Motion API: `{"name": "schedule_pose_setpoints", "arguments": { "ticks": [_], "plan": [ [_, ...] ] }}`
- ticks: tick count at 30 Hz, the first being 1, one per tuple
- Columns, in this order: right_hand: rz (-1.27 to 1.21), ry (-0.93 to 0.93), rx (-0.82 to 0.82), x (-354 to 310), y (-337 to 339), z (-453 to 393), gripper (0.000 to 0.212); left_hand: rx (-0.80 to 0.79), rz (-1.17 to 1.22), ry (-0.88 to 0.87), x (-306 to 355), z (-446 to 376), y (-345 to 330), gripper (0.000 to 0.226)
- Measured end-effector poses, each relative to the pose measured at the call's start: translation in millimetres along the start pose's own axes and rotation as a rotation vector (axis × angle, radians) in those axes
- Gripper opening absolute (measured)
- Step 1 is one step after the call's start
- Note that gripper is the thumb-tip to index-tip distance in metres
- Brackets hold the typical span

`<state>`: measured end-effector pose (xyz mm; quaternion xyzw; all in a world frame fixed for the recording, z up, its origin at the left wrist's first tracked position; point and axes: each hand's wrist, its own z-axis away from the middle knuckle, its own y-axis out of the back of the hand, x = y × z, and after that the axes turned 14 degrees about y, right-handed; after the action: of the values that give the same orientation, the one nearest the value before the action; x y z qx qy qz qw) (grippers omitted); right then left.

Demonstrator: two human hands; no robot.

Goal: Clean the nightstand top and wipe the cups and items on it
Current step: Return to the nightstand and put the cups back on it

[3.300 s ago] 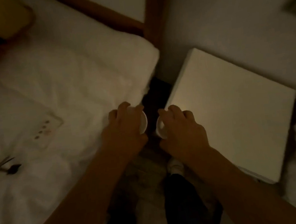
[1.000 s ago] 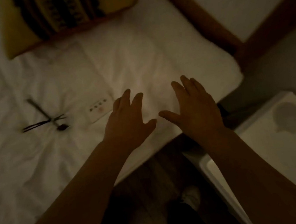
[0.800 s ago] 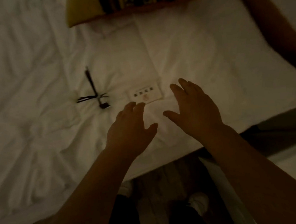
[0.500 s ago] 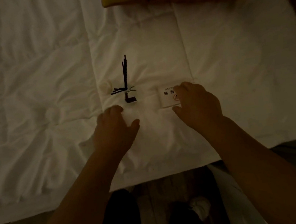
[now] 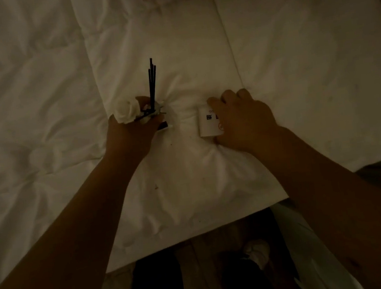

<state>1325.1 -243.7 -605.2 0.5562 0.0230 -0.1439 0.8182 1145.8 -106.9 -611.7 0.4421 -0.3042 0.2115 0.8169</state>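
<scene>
On the white bedding [image 5: 198, 49]: our left hand [image 5: 131, 131] pinches thin, stiff black sticks [image 5: 152, 82] and a crumpled tissue [image 5: 125, 112]; our right hand [image 5: 243, 120] curls around a light, rigid card [image 5: 208, 124], best held by its edges.

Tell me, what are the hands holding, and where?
Left hand grips black sticks at their lower ends, with crumpled white tissue. Right hand grips the small white card by its right edge.

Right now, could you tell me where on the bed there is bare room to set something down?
Bare duvet lies open left of the left hand, and again right of the right hand toward the bed's far side. It is crowded between the hands, where the black sticks and the white card lie close together.
</scene>
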Motion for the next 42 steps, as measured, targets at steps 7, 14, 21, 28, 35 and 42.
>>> {"name": "schedule_pose_setpoints", "arguments": {
  "ticks": [7, 14, 21, 28, 35, 42],
  "plan": [
    [-0.04, -0.098, 0.144, -9, -5, 20, 0.064, -0.013, -0.003, -0.136, 6, 14, 2, 0.024],
    [-0.173, -0.129, 0.288, -1, -6, 64, 0.022, -0.161, 0.034, -0.305, 34, 43, -12, 0.025],
    [-0.09, -0.28, 0.421, 19, -3, 138, 0.018, -0.339, -0.026, -0.432, 81, 81, -50, 0.027],
    [-0.249, -0.524, 0.496, 37, -19, 255, 0.022, -0.54, -0.185, -0.629, 130, 149, -119, 0.026],
    [-0.327, -0.871, 0.529, 37, -64, 394, 0.018, -0.803, -0.402, -0.78, 154, 243, -202, 0.036],
    [-0.354, -1.076, 0.574, 54, -127, 528, 0.021, -0.983, -0.419, -0.884, 159, 359, -297, 0.028]
  ]
}}
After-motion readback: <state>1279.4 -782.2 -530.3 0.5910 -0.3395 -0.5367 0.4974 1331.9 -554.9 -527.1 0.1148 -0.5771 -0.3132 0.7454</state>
